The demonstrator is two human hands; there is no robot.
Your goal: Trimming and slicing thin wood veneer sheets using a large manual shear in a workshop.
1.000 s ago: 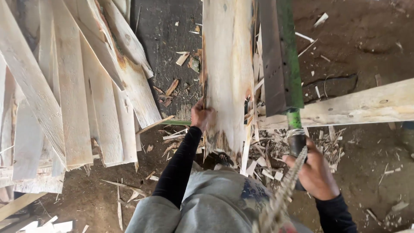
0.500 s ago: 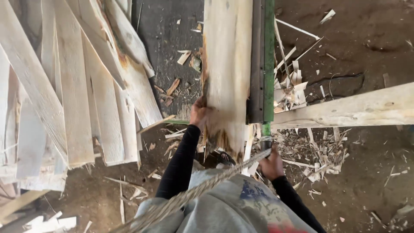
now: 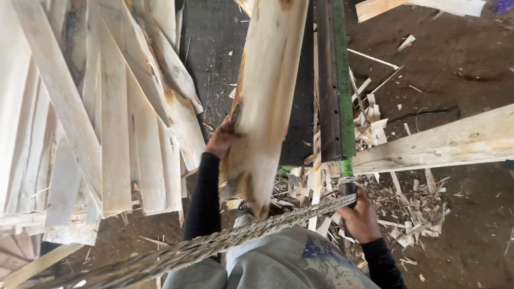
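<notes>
We look down at our left hand (image 3: 220, 140), which is pressed against the left edge of a long pale wooden slab with bark-stained edges (image 3: 265, 101); its grip is closed on that edge, fingers wrapped round the side of the wood. The slab runs away from us, lying on a dark machine bed (image 3: 301, 107), its near end ragged and hanging over our lap. Just right of the slab stands a long steel rail with a green-painted edge (image 3: 337, 80), running the same way as the slab. Our right hand (image 3: 361, 219) is shut round a dark handle (image 3: 348, 188) at the near end of that rail. A thick braided grey rope (image 3: 225, 243) crosses from the handle down to the lower left, over our grey garment (image 3: 284, 265). To the left leans a stack of pale sawn wooden boards (image 3: 96, 118). Splinters and wood scraps (image 3: 407, 203) litter the brown dirt floor (image 3: 455, 69) on the right, under a pale timber beam (image 3: 444, 142).
</notes>
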